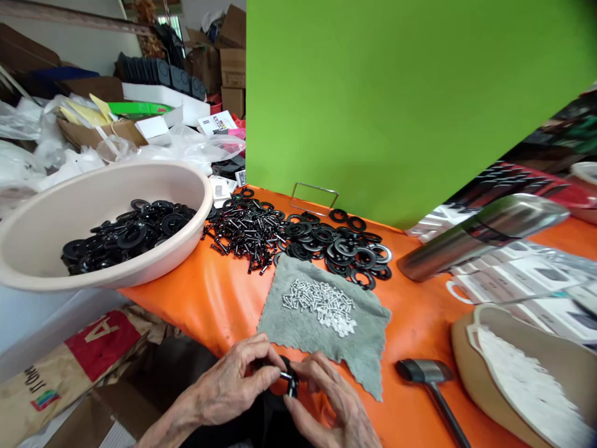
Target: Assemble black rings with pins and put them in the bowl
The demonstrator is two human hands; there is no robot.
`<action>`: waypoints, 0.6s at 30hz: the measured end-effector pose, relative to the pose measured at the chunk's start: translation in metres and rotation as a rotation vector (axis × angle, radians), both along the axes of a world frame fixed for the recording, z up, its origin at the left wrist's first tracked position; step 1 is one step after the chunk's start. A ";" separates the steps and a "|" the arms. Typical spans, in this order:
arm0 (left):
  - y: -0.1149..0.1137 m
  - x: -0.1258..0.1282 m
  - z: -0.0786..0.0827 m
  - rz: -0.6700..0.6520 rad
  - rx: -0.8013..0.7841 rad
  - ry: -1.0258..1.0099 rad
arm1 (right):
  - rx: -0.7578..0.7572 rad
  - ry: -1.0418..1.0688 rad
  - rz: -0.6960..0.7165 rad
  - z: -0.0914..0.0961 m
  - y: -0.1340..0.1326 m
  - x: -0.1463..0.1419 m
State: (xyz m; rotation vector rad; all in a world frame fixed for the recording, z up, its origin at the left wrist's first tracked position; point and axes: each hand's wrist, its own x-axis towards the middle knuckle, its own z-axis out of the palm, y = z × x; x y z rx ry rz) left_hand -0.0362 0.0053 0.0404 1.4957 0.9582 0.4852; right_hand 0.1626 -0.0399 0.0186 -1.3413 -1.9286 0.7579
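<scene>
Both my hands meet at the near edge of the orange table [224, 298]. My left hand [233, 386] pinches a small black pin with a silver tip against a black ring [288, 379]. My right hand [326, 401] is closed on the same ring from the right. Just beyond them lies a grey cloth [368, 336] with a heap of small silver pins [321, 302]. Farther back lie a pile of black pins [247, 230] and a pile of black rings [349, 249].
A beige basin [93, 193] with black rings stands at the left. A hammer [431, 379] lies right of the cloth. A steel flask [480, 233] lies at the right, above a tub of white bits [527, 379]. A green board [396, 99] rises behind. Boxes and bags clutter the far left.
</scene>
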 end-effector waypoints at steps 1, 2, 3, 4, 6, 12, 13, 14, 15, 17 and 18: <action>0.000 -0.001 -0.001 -0.010 -0.009 -0.006 | 0.054 0.009 0.003 -0.002 -0.001 -0.001; 0.001 -0.001 -0.002 -0.021 -0.022 -0.010 | 0.105 0.019 0.004 -0.005 -0.001 -0.002; 0.002 -0.002 -0.002 -0.037 -0.037 -0.009 | 0.142 0.027 0.001 -0.006 -0.001 -0.003; 0.003 -0.002 0.000 -0.055 -0.042 -0.001 | 0.148 0.035 -0.007 -0.007 -0.001 -0.004; 0.005 -0.002 0.007 -0.105 -0.001 0.008 | 0.050 0.062 -0.026 -0.006 0.000 -0.005; 0.001 0.012 0.025 -0.265 0.375 0.178 | -0.430 0.481 -0.150 -0.001 0.004 -0.010; 0.000 0.015 0.023 -0.266 0.415 0.249 | -0.474 0.536 -0.168 -0.002 0.004 -0.013; -0.001 0.018 0.020 -0.263 0.443 0.303 | -0.500 0.569 -0.182 -0.004 0.005 -0.016; -0.001 0.021 0.017 -0.263 0.465 0.336 | -0.512 0.585 -0.197 -0.006 0.005 -0.019; 0.000 0.024 0.009 -0.255 0.491 0.344 | -0.539 0.607 -0.225 -0.008 0.003 -0.020; 0.001 0.025 0.006 -0.246 0.492 0.330 | -0.542 0.593 -0.261 -0.009 0.001 -0.017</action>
